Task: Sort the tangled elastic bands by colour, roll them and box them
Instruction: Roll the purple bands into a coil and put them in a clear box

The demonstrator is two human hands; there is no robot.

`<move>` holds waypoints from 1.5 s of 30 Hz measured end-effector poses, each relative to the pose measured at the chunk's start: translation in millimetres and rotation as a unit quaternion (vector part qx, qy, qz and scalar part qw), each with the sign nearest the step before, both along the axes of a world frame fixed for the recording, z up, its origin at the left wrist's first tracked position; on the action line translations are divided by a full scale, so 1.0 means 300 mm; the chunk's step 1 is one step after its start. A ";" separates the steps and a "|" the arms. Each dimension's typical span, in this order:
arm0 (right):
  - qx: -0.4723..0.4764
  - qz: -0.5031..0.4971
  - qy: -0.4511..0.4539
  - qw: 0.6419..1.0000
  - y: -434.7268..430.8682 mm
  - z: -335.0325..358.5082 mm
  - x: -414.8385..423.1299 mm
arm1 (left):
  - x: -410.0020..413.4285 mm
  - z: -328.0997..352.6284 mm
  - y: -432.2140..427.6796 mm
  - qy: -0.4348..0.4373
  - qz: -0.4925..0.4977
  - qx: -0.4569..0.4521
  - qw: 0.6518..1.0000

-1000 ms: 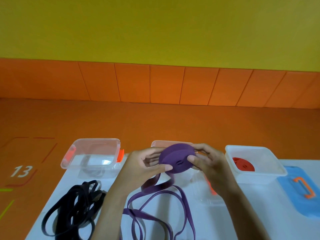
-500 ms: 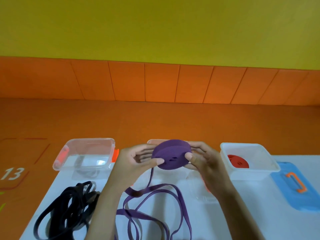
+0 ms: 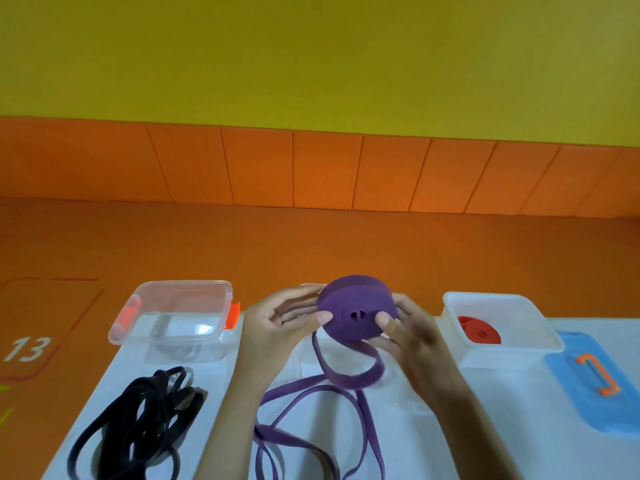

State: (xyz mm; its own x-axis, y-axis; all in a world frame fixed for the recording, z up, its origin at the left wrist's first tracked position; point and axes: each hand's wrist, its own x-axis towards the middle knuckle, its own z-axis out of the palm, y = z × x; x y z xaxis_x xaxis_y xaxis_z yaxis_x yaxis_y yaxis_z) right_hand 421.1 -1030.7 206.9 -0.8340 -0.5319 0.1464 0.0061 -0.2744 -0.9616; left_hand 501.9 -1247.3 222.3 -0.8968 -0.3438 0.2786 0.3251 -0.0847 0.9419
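Observation:
Both hands hold a thick purple roll of elastic band (image 3: 356,308) above the table's middle. My left hand (image 3: 277,327) pinches its left edge with thumb in front. My right hand (image 3: 408,332) grips its right side, thumb on the roll's face. The loose purple band (image 3: 304,410) hangs from the roll and loops on the white table (image 3: 485,427). A tangled black band (image 3: 138,420) lies at the left. A red roll (image 3: 479,330) sits in the white box (image 3: 526,344) at the right.
A clear box with orange clips (image 3: 173,313) stands at the back left with nothing in it. Another clear box (image 3: 308,287) is mostly hidden behind my hands. A blue lid with an orange handle (image 3: 595,379) lies at the far right. Orange floor lies beyond the table.
The roll has turned between my hands and taken up a little more band. The loose purple loops on the table have shifted.

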 end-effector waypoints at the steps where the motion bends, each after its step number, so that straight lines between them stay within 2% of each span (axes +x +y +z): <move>1: 0.002 0.025 -0.012 1.000 0.001 -0.007 0.003 | -0.004 -0.002 0.002 0.000 0.017 0.008 1.000; 2: 0.025 0.048 -0.015 0.998 0.006 -0.012 0.004 | -0.008 -0.007 0.001 -0.004 0.033 0.007 0.999; 4: 0.129 0.058 0.022 0.990 0.019 -0.008 -0.005 | -0.012 -0.019 -0.006 -0.025 0.052 -0.033 0.998; 5: 0.175 0.043 0.048 0.983 0.025 0.002 -0.012 | -0.013 -0.025 -0.005 -0.036 0.051 -0.060 0.996; 7: 0.205 0.005 0.071 0.976 0.033 0.021 -0.029 | -0.017 -0.031 0.009 -0.045 0.035 -0.085 0.995; 11: 0.140 -0.038 0.049 0.988 0.030 0.036 -0.028 | -0.034 -0.007 0.038 -0.034 0.002 0.002 0.999; 15: 0.021 -0.066 -0.017 0.997 -0.005 0.025 -0.016 | -0.049 -0.011 0.051 -0.050 0.028 0.067 0.996; 17: 0.007 -0.070 -0.041 0.997 -0.024 0.013 -0.017 | -0.053 -0.017 0.064 -0.068 0.042 0.085 0.993; 19: 0.007 -0.063 -0.058 0.996 -0.037 0.001 -0.015 | -0.056 -0.022 0.071 -0.069 0.045 0.060 0.995; 21: 0.015 -0.013 -0.078 0.997 -0.031 -0.015 -0.015 | -0.053 -0.025 0.069 -0.062 0.040 0.035 0.997; 25: 0.134 0.106 -0.029 0.985 0.007 -0.010 -0.033 | -0.033 -0.035 0.030 -0.093 0.020 0.020 0.995; 28: 0.168 0.055 -0.005 0.984 0.021 0.004 -0.052 | -0.033 -0.052 0.027 -0.105 -0.006 -0.025 0.994; 32: 0.188 -0.020 0.034 0.981 0.030 0.012 -0.056 | -0.053 -0.059 0.051 -0.103 -0.008 -0.009 0.995; 37: 0.245 -0.071 0.108 0.961 0.056 0.017 -0.057 | -0.065 -0.071 0.033 -0.122 -0.036 -0.031 0.991; 40: 0.229 -0.069 0.098 0.966 0.072 0.018 -0.052 | -0.067 -0.069 0.026 -0.122 -0.037 -0.058 0.990; 45: 0.147 -0.092 0.049 0.984 0.076 0.015 -0.054 | -0.066 -0.075 0.037 -0.115 -0.092 -0.055 0.987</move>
State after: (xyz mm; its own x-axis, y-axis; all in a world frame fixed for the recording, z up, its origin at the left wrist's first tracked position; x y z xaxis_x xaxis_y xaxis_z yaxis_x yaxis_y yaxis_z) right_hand 404.9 -1007.9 211.5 -0.9095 -0.4052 0.0928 -0.1134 0.0271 -0.9932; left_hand 482.3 -1236.3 199.6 -0.9854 -0.1471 0.0862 0.0894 -0.0151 0.9959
